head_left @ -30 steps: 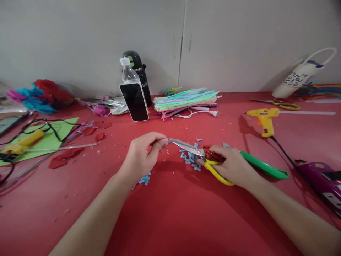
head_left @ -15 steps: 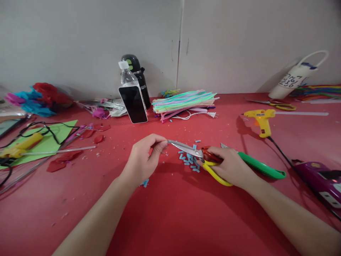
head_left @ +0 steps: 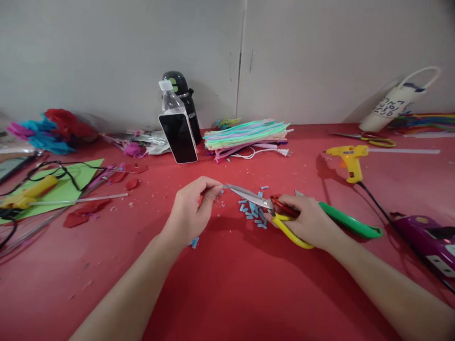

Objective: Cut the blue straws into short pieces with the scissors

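My right hand (head_left: pixel 307 218) is wrapped round the handles of a pair of scissors (head_left: pixel 250 196), one handle red and the other yellow. Their blades point left and look nearly closed. At the blade tips, my left hand (head_left: pixel 194 206) pinches a small light-blue piece (head_left: pixel 224 186), mostly hidden by the fingers. Below the blades, several short blue cut pieces (head_left: pixel 253 209) lie scattered on the red table (head_left: pixel 227 284). A few more blue scraps (head_left: pixel 194 242) show beside my left wrist. Just past my right hand rests a green-handled cutting tool (head_left: pixel 350 220), partly covered by the hand.
A phone (head_left: pixel 178 138) leans on a clear bottle (head_left: pixel 171 97) near a black flask (head_left: pixel 192 113). Pastel pipe cleaners (head_left: pixel 247 134) are heaped at the back. On the right are a yellow glue gun (head_left: pixel 350 158), its cord and a purple power strip (head_left: pixel 423 239); another glue gun (head_left: pixel 28 192) lies left.
The scissors have drawn slightly right, away from my left fingertips, so a bit of the blue piece now shows between. Both hands keep nearly the same places.
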### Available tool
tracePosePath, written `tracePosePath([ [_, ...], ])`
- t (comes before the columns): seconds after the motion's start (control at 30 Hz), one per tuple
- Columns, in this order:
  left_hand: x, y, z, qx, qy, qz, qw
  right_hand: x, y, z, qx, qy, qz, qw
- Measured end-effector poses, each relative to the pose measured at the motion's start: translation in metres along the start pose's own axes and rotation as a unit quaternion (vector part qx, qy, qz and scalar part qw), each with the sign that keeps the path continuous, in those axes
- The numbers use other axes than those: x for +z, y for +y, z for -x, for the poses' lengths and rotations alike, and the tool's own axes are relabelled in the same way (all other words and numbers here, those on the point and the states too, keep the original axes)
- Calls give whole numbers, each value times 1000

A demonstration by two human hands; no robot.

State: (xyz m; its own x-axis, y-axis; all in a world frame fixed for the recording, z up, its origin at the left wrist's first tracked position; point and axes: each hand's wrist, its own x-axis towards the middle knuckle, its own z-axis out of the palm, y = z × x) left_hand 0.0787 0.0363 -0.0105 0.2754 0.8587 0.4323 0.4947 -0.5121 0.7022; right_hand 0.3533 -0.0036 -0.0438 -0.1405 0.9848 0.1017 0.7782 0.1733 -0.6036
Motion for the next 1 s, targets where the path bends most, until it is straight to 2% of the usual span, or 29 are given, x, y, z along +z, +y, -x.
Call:
tracePosePath([
  [0.57,-1,0,-1,9,-5,1,1000,-1,-1,0,18,-20,3,1000],
  [1.0,0,-2,0,8,-12,-10,1000,-1,1,-1,-19,-6,25,999],
])
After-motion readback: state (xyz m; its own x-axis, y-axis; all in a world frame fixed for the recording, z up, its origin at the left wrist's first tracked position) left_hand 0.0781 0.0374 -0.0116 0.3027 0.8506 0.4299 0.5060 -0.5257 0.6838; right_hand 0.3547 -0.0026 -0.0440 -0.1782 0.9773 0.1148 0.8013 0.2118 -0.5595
